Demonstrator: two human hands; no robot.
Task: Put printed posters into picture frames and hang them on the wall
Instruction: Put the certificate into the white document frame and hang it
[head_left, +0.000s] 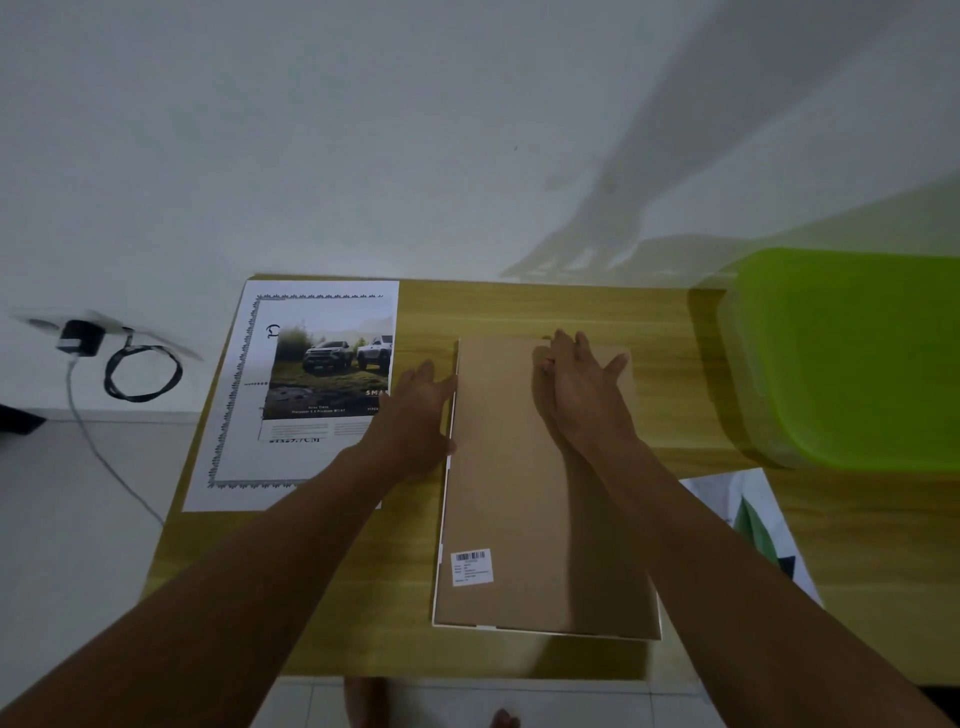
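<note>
Centre, picture frame: laid back-up on surface.
Left hand: fingers straight, set against frame's left edge.
Right hand: spread flat on frame's back.
Poster: laid upper left.

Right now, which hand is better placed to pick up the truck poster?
Left, probably. The left hand sits at the frame's left edge, beside the poster; the right hand lies flat on the frame back, farther away.
</note>
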